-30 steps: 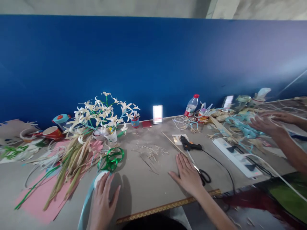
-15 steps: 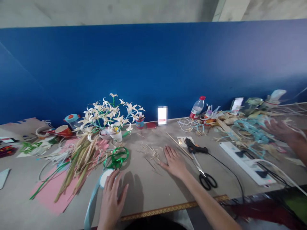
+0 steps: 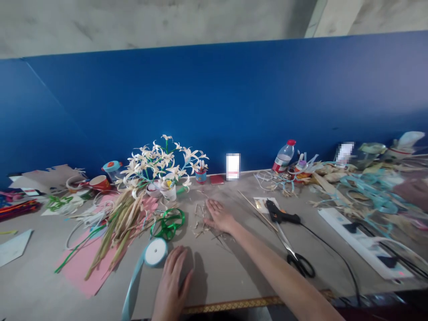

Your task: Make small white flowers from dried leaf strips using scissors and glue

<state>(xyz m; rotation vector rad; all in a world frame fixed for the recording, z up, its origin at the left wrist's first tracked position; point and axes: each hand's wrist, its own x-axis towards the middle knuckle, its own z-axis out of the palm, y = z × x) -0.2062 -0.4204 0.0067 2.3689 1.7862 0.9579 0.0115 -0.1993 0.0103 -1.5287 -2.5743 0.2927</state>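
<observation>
My right hand (image 3: 219,216) lies open and palm down on the table, its fingers among thin dry scraps (image 3: 201,229) of plant fibre. Closer to the front edge, my left hand (image 3: 174,272) is open with nothing in it, just right of a roll of light blue ribbon (image 3: 155,251) whose loose end trails toward me. Behind that roll sits a loop of green ribbon (image 3: 172,224). Dried husk strips (image 3: 115,227) rest on pink paper (image 3: 78,272) to the left. White artificial flowers (image 3: 157,162) stand in small cups behind them.
On the right are a glue gun (image 3: 279,214), black-handled scissors (image 3: 301,264), a thin stick (image 3: 256,209) and a white power strip (image 3: 364,245). A bottle (image 3: 284,156) stands by the blue partition (image 3: 214,102). A co-worker's blurred hand (image 3: 409,192) is over blue strips at far right.
My right hand has swept left across the scraps, pushing them together. My left hand has come off the blue ribbon roll to its right. The view has turned slightly left.
</observation>
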